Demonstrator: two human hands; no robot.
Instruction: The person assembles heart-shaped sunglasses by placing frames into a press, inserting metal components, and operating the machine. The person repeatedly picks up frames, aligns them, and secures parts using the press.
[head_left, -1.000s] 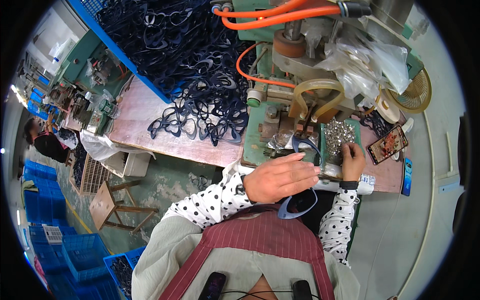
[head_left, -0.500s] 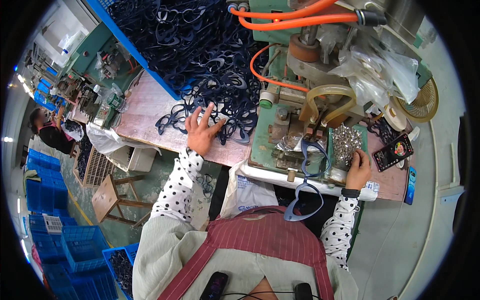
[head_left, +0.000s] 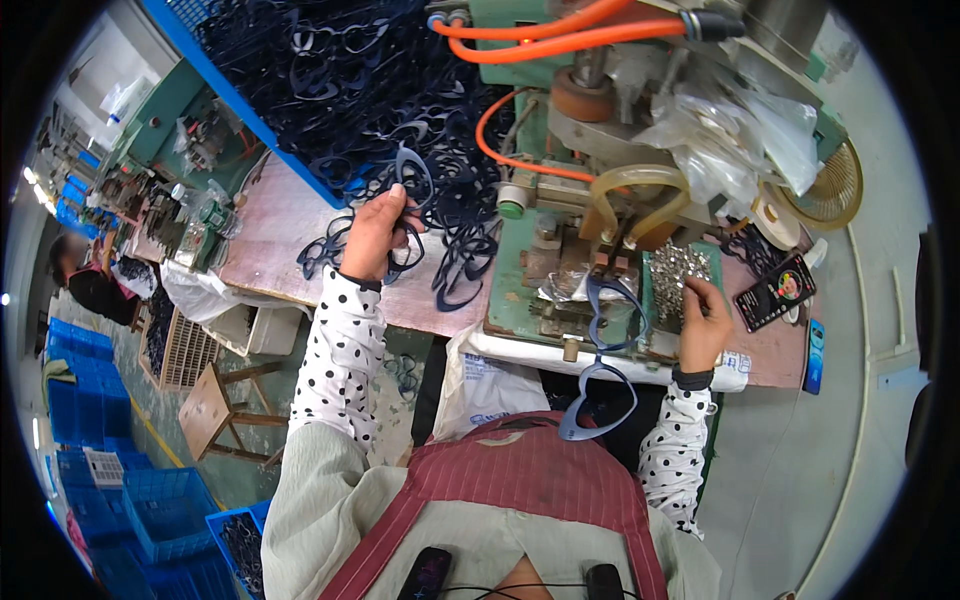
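My left hand (head_left: pixel 374 236) is closed on a dark blue glasses frame (head_left: pixel 404 160), held up over the table with one lens ring rising past the thumb. Loose frames (head_left: pixel 466 262) of the same kind lie heaped beside it. At the right, my right hand (head_left: pixel 706 322) has thumb and fingers pressed together at the edge of a pile of small shiny metal parts (head_left: pixel 682 272); whatever they pinch is too small to make out. Between the hands, another blue glasses frame (head_left: pixel 601 357) hangs from the bench machine (head_left: pixel 560 258), its lower lens ring over the table's front edge.
A blue crate (head_left: pixel 262 140) full of dark frames stands at the back left. Orange hoses (head_left: pixel 570 38) and plastic bags (head_left: pixel 735 125) crowd the machine's top. A phone (head_left: pixel 775 292) lies at the right. A wooden stool (head_left: pixel 212 410) and blue crates fill the left floor; another person sits farther off.
My left hand, spread over the loose frames before, has closed on one and lifted it. My right hand stays by the metal parts, fingers drawn together. The whole view has shifted slightly.
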